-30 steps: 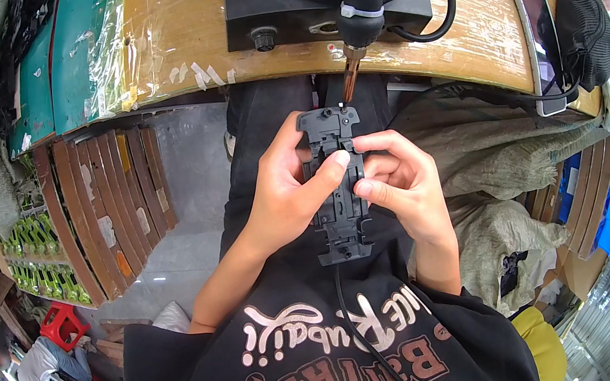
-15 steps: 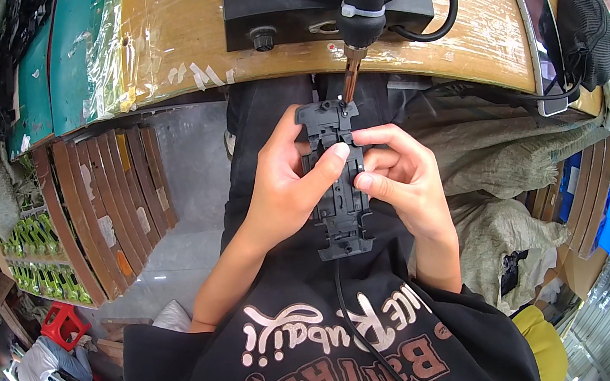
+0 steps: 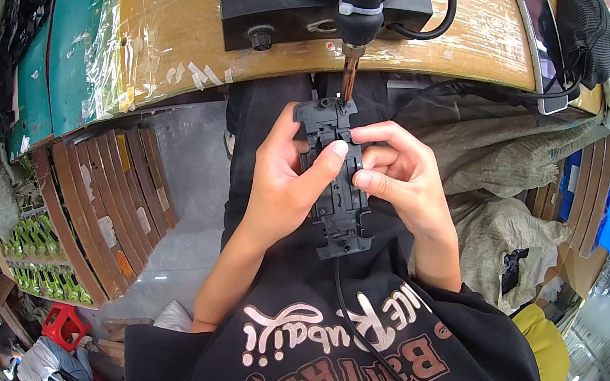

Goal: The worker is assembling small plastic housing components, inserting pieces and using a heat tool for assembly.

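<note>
A long black plastic chassis (image 3: 339, 205), like a toy car's base, is held over my lap, its far end toward the table. My left hand (image 3: 289, 181) grips its left side, thumb pressed on the top face. At the right edge, my right hand (image 3: 404, 173) pinches the chassis with bent fingers, its thumb against the side. A soldering iron (image 3: 362, 5) with a blue and black handle points down from the table; its copper-coloured tip (image 3: 349, 77) meets the chassis's far right corner, as far as I can see. The chassis's underside is hidden.
A black box (image 3: 260, 37) with a knob and coiled cable stands on the wooden table (image 3: 165, 44). A phone (image 3: 542, 42) lies at the table's right edge. Stacked trays (image 3: 106, 217) with green parts stand left; sacking (image 3: 494, 149) drapes right. A person (image 3: 46, 363) is at lower left.
My hands, the chassis and the iron stay practically in place. At the lower left, the person in the background has shifted slightly.
</note>
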Motion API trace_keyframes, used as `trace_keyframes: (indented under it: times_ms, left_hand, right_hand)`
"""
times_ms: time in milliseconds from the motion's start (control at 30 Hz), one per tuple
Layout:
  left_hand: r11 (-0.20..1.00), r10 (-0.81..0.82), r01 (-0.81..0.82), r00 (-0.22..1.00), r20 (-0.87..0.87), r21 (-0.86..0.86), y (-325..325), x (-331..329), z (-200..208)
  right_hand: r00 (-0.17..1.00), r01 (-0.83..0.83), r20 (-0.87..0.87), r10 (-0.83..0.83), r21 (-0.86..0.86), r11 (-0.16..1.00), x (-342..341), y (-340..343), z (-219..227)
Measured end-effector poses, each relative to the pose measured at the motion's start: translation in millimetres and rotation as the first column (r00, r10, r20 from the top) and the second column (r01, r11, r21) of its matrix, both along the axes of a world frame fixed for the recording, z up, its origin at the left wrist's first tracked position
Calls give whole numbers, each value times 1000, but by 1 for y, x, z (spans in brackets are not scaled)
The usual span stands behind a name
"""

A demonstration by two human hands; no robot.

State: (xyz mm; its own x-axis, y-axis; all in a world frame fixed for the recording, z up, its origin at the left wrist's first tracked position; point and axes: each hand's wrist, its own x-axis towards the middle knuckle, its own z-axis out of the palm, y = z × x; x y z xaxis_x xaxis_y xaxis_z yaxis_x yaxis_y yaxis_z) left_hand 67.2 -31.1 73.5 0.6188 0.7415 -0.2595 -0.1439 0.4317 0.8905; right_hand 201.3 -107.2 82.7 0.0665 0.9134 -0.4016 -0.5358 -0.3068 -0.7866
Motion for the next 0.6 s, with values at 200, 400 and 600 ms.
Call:
trace_keyframes:
  times_ms: [200, 400, 600]
  left_hand:
    - [1000, 3, -3, 1000, 2, 9, -1, 0, -1]
    - [1000, -1, 1, 1000, -1, 8, 0, -2, -2]
    - [1000, -19, 19, 1000, 6, -10, 0, 2, -3]
  right_hand:
    - [1000, -4, 12, 4, 2, 1000, 0, -1, -1]
    - [999, -13, 37, 13, 14, 1000, 0, 0, -4]
    - [1000, -29, -6, 28, -14, 1000, 4, -1, 2]
